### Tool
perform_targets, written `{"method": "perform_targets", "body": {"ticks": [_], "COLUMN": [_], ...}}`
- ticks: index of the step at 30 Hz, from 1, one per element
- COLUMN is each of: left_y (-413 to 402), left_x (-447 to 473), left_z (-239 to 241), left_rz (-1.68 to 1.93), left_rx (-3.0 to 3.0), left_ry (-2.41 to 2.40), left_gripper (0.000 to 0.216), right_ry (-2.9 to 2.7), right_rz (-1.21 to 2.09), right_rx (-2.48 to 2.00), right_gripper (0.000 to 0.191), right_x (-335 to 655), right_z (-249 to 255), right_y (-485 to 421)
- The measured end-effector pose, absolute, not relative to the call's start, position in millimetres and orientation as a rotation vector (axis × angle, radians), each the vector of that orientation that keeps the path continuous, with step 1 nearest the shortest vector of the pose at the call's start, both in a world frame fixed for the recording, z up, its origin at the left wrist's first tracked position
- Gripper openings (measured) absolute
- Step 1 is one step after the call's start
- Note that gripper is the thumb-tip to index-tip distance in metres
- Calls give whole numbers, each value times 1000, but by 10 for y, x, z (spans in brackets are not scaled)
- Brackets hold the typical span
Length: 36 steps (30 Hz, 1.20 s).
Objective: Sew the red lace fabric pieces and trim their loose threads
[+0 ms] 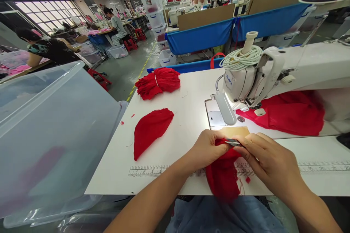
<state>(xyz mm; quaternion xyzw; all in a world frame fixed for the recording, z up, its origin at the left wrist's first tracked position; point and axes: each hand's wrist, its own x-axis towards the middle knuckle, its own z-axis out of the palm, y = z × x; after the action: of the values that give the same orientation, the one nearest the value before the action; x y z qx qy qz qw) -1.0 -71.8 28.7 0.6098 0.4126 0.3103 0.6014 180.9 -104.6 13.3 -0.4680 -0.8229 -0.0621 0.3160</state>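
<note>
My left hand (209, 151) pinches the upper end of a red fabric piece (222, 178), which hangs over the table's front edge toward my lap. Closed around small thread snips (232, 142), my right hand (269, 156) holds their metal blades against the fabric by my left fingertips. Most of the snips is hidden in my fingers. A tan piece (235, 131) lies just behind my hands, in front of the sewing machine (246, 80). Loose red threads and a small red scrap (248, 180) are below my right hand.
A curved red fabric piece (151, 131) and a tied red bundle (160, 82) lie on the left of the table. More red fabric (290, 113) sits under the machine arm. A large translucent bin (60, 127) stands left. A printed ruler (147, 171) runs along the front.
</note>
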Motion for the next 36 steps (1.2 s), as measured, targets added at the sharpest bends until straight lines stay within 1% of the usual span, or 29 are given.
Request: {"method": "perform_targets", "body": {"ticks": [3,7,10,13,17,19,23,26,29,32,36], "left_y": [-722,-721,-720,-717,-705,-697,-678,-666,-651,-627,-594], "left_x": [-15,-22,-23,-26,-38,-45,-59,-67,-70,-80,-110], "left_z": [288,312,323,314,298,300,314,318,316,314,327], "left_rz": [701,696,687,708,741,749,758,776,814,874,935], "left_rx": [1378,1234,1167,1091,948,932,926,978,1144,1404,1500], "left_ry": [909,889,885,878,864,853,845,886,946,1075,1137], "left_gripper": [22,19,23,28,37,38,38,40,39,39,45], "right_ry": [-2128,-1961,-1868,-1759,-1641,-1553,-1347,-1269,-1238,-1230,-1254], "right_rz": [-102,-5,114,364,828,1023,1307,1319,1212,1136,1075], "right_rx": [-1233,-1232,-1251,-1269,-1365,-1391,-1364,-1365,-1332,-1295,-1277], "right_gripper": [34,22,23,29,35,35,38,38,30,26,28], "right_x": [1803,1811,1818,1833,1863,1873,1894,1917,1924,1898,1820], "right_z": [119,74,57,75,107,113,109,93,75,71,90], "right_y": [-1041,-1048,-1049,-1020,-968,-957,-959,-971,-990,-1010,-1030]}}
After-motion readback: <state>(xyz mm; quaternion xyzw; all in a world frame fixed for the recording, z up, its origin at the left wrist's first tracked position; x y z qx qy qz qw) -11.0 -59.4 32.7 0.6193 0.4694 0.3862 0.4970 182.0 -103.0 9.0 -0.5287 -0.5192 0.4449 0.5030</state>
